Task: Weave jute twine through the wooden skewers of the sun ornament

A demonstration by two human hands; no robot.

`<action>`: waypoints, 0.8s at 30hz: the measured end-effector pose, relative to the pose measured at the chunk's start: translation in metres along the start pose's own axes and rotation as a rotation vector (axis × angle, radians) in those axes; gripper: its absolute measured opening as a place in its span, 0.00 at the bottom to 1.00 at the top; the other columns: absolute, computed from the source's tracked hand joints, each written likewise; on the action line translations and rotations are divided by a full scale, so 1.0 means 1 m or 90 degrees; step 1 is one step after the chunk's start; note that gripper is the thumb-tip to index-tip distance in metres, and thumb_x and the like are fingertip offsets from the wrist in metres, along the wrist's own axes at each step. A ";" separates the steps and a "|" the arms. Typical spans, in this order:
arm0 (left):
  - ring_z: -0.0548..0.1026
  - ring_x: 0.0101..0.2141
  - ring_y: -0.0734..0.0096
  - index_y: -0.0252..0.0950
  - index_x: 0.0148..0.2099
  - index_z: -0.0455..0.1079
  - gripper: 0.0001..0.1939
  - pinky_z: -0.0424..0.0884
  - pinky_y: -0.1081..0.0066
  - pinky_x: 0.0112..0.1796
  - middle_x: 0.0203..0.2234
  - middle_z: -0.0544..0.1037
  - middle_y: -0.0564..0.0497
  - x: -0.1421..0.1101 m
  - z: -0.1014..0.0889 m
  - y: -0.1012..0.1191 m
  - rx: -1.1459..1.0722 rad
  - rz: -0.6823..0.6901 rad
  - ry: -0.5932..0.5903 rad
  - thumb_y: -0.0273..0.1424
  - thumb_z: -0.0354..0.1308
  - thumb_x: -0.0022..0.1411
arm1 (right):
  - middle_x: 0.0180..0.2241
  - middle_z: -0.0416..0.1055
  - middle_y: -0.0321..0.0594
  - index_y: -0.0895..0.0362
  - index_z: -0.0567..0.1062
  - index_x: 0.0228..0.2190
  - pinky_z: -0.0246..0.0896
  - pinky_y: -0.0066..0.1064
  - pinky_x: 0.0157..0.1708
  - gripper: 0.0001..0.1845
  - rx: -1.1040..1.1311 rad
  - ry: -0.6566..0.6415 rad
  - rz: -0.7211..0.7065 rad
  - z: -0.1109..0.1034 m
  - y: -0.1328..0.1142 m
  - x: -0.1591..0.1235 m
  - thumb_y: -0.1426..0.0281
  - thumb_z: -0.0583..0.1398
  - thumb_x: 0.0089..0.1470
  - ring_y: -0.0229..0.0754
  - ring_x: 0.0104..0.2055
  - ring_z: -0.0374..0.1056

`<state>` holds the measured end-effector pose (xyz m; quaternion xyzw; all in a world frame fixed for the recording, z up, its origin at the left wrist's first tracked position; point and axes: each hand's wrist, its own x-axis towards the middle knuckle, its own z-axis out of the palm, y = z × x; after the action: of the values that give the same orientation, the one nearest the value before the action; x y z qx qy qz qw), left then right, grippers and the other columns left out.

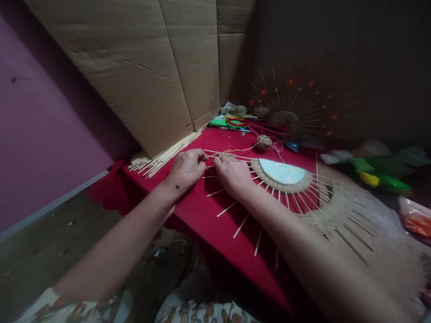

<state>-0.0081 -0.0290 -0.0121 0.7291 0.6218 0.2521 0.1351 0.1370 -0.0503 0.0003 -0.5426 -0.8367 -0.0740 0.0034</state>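
On the red cloth lies a half-round fan of thin wooden sticks (pixel 227 209) with a pale half-disc (pixel 282 171) at its centre. A woven twine band (pixel 311 183) rims the disc, and a wider woven band (pixel 340 206) crosses the sticks farther out. My left hand (pixel 189 167) is closed in a pinch at the fan's left end; what its fingertips hold is too small to tell. Just beside it, my right hand (pixel 234 176) is closed around the sticks at a short woven part (pixel 227 156). Twine runs from a ball (pixel 263 143) towards this part.
Loose sticks (pixel 164 154) lie along the cardboard (pixel 134 67) at the table's left edge. Scissors with red handles (pixel 236 121) rest on green material at the back. Behind stands a flower-dotted stick piece (pixel 284 119). Bags and a packet (pixel 415 217) are at right.
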 end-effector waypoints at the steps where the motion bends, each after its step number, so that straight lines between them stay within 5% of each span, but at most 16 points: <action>1: 0.77 0.36 0.63 0.34 0.40 0.77 0.15 0.70 0.68 0.40 0.34 0.81 0.46 0.000 0.000 0.000 0.005 0.002 0.001 0.24 0.52 0.53 | 0.44 0.72 0.49 0.57 0.70 0.44 0.66 0.35 0.32 0.16 -0.001 0.006 -0.004 0.001 -0.001 0.000 0.73 0.45 0.63 0.48 0.40 0.72; 18: 0.76 0.37 0.60 0.37 0.37 0.76 0.15 0.70 0.65 0.41 0.35 0.81 0.46 -0.001 -0.002 -0.008 0.062 0.012 0.021 0.22 0.50 0.52 | 0.44 0.71 0.54 0.61 0.70 0.43 0.66 0.37 0.32 0.15 0.037 0.049 0.004 0.006 -0.001 -0.003 0.76 0.45 0.63 0.51 0.42 0.69; 24: 0.76 0.36 0.60 0.36 0.39 0.76 0.14 0.68 0.65 0.40 0.34 0.81 0.45 0.016 -0.009 -0.011 0.090 0.045 -0.072 0.25 0.52 0.54 | 0.45 0.72 0.53 0.60 0.70 0.43 0.65 0.36 0.32 0.15 0.064 0.043 0.011 0.007 0.000 -0.004 0.75 0.46 0.62 0.50 0.42 0.69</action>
<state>-0.0205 -0.0127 -0.0074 0.7715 0.6031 0.1707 0.1095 0.1396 -0.0528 -0.0070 -0.5464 -0.8339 -0.0503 0.0597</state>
